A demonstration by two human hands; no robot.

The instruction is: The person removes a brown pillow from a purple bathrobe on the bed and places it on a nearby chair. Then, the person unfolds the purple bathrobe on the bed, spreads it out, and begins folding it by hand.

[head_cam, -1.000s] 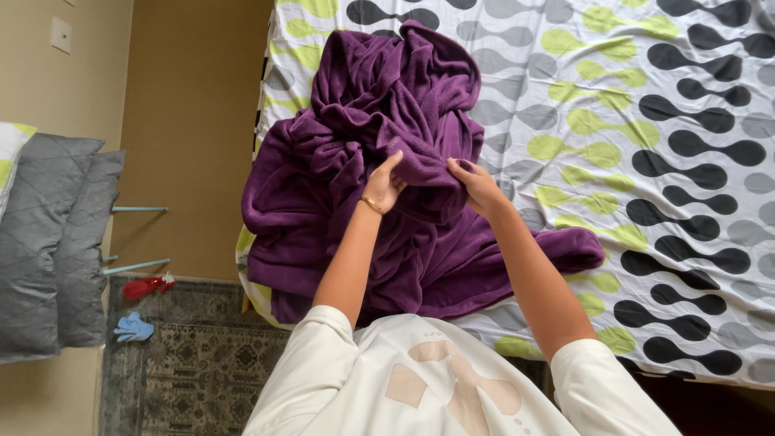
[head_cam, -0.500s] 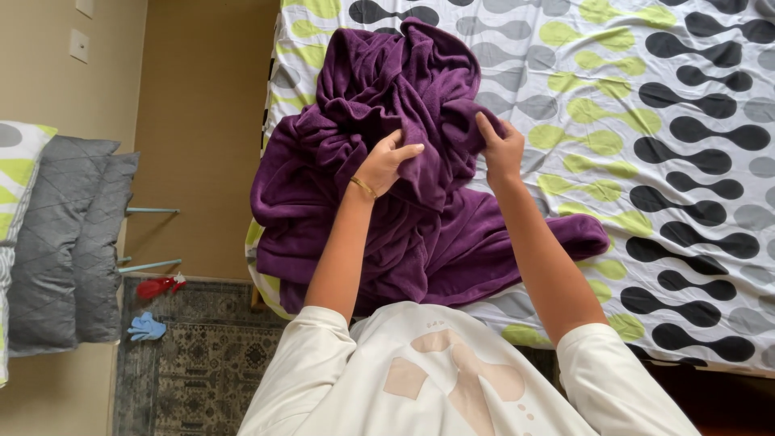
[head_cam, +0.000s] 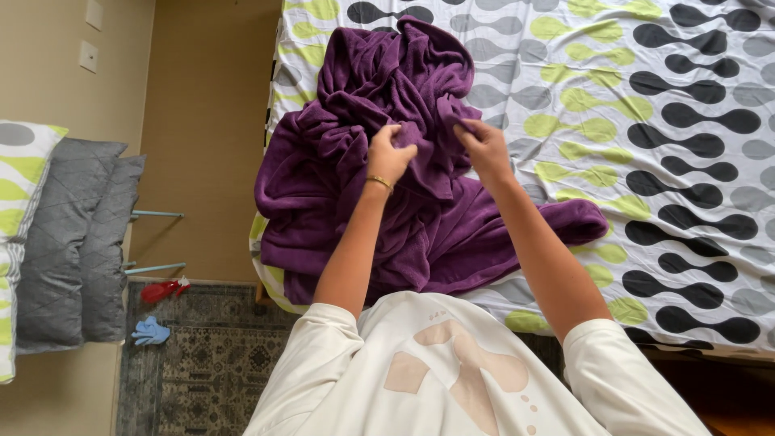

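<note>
Both hands on the purple blanket.
I see left hand and right hand each pinching a fold, blanket bunched on the patterned bedsheet.

The fingers sink into purple blanket folds — bed cut off at the edges.

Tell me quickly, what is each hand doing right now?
Left hand: closed, gripping a fold of the purple blanket.
Right hand: closed, pinching the same blanket.
</note>
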